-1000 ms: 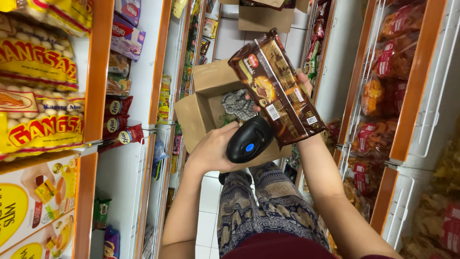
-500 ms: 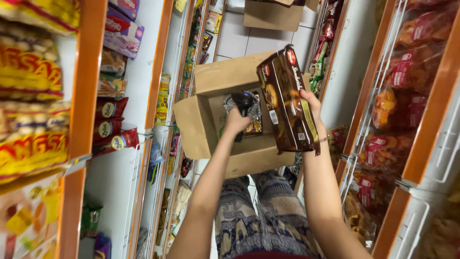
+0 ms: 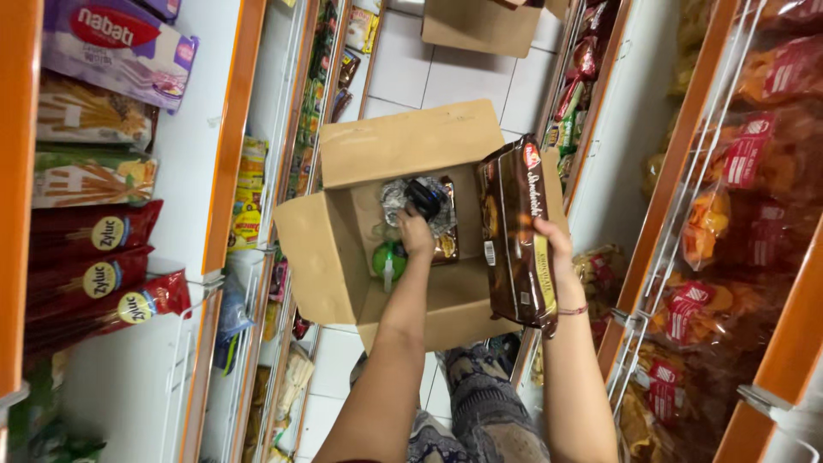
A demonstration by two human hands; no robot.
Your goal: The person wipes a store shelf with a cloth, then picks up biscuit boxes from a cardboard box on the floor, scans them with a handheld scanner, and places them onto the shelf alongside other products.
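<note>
Black scanner (image 3: pixel 424 196) beyond left fingers (image 3: pixel 410 225)

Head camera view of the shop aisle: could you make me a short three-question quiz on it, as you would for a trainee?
1. True or false: the right hand holds the brown biscuit packet above the cardboard box.
2. What does the left hand have in its grip?
A. a green bottle
B. a black handheld scanner
C. a roll of tape
3. Fill in: the cardboard box stands on the ____ floor between the shelves.

Key
1. True; the packet is held upright over the box's right edge.
2. B; the black handheld scanner is lowered inside the box.
3. Tiled.
</note>
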